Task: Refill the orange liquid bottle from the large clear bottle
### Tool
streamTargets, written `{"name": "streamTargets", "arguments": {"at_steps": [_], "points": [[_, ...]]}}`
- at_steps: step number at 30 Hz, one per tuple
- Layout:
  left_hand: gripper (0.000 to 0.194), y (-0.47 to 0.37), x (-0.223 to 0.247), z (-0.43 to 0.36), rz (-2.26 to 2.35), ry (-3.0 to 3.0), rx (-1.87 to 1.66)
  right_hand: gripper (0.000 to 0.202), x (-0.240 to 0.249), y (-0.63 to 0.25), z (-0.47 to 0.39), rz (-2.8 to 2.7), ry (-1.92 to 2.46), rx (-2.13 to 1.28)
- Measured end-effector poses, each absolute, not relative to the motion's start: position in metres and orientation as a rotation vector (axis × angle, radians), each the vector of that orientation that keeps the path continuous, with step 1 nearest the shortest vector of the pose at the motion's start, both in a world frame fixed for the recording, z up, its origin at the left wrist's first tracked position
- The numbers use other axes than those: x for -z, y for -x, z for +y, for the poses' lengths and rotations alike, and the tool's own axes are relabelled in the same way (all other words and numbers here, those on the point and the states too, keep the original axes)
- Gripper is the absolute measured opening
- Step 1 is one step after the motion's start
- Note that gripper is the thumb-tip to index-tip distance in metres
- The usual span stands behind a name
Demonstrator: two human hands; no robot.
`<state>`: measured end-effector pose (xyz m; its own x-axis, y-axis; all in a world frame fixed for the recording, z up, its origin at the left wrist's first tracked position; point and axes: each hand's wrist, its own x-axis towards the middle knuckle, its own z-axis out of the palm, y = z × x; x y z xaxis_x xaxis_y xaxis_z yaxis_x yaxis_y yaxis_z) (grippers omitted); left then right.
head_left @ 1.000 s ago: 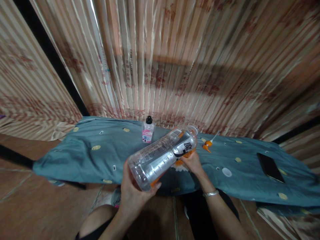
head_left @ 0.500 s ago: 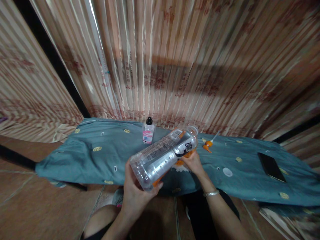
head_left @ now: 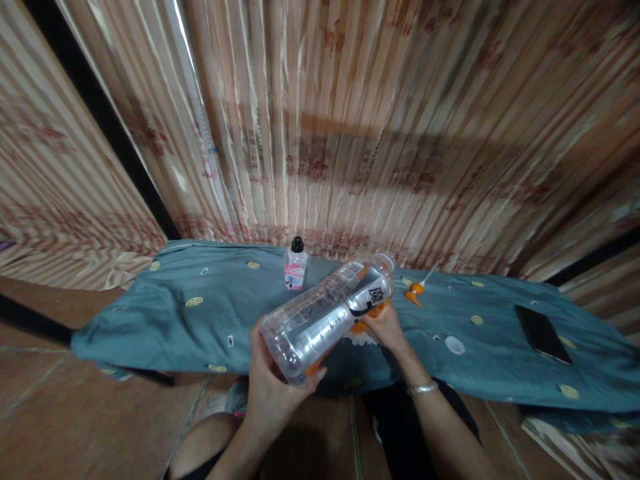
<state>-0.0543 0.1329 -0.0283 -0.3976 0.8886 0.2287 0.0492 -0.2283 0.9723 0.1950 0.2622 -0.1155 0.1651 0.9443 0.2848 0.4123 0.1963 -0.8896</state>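
A large clear bottle (head_left: 325, 320) with a silver label is held tilted, its neck up to the right and its base down to the left. My left hand (head_left: 273, 380) grips the base end. Around the side near the neck, my right hand (head_left: 387, 328) is closed, with a bracelet on the wrist. Behind or under the bottle, something orange shows, mostly hidden, with a white frilled edge (head_left: 361, 339) below it. A small bottle with a black cap and pink label (head_left: 296, 273) stands behind. An orange spray or pump top (head_left: 414, 292) with a pale tube lies to the right.
A blue-green cloth (head_left: 165, 327) covers the long surface. On its right lie a black phone (head_left: 543, 333) and a white round disc (head_left: 455, 345). Striped curtains (head_left: 325, 133) hang behind, and a dark pole (head_left: 110, 127) rises at the left.
Almost nothing differs. The view has shifted very slightly, while both hands keep the large bottle in nearly the same tilted pose.
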Motion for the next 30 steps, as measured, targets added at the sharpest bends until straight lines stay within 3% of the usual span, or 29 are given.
{"name": "streamTargets", "arguments": {"at_steps": [9, 21, 30], "points": [[0.092, 0.058, 0.042, 0.136, 1.413, -1.258, -1.692, 0.078, 0.118, -0.196, 0.263, -1.448, 1.387, -0.634], [0.077, 0.072, 0.057, 0.142, 1.491, -1.53, -1.656, 0.08, 0.117, -0.196, 0.263, -1.438, 1.371, -0.673], [0.08, 0.076, 0.059, 0.144, 1.527, -1.565, -1.656, 0.079, 0.113, -0.194, 0.262, -1.44, 1.354, -0.677]]}}
